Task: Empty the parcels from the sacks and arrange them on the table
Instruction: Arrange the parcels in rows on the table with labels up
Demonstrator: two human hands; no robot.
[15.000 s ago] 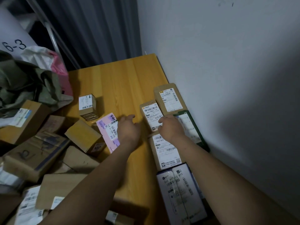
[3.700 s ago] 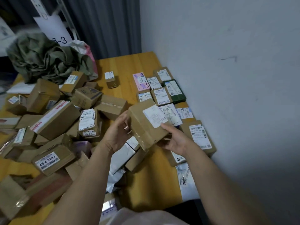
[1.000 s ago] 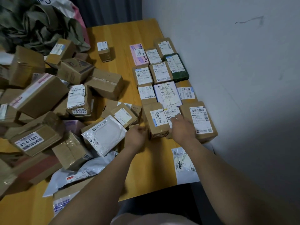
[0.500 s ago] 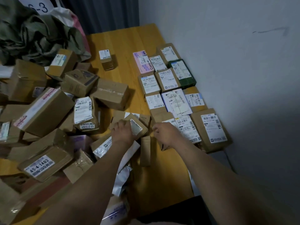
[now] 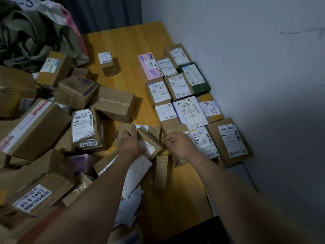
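Head view, looking down on table set against grey wall.

Left arm: stretched forward from lower left, forearm across white mailer pouch; left hand back-up at the edge of the loose heap, on a small brown box with white label. Thumb straight, pointing away, laid against a flat carton behind; other fingers curled. Grip: cannot tell whether closed round the small brown box or the flat carton.

Right arm: stretched forward from lower right; right hand knuckles-up, fingers folded tight, at the near left corner of the sorted block, against a labelled box. Grip: cannot tell whether pinching a box edge or holding nothing; fingertips hidden.

Between the forearms: narrow brown box, lying lengthwise.

Parcels, sorted: block of rows, labels up, edge to edge along the wall; pink box and green box at far end, large brown box at near right corner.

Parcels, unsorted: heap on left half of table, tilted every way; box marked 45-4-1403 nearest, box marked 57-2-3207 mid-heap. One lone box upright, between heap and block.

Sacks: crumpled olive sack at far left, white-and-pink bag behind it.
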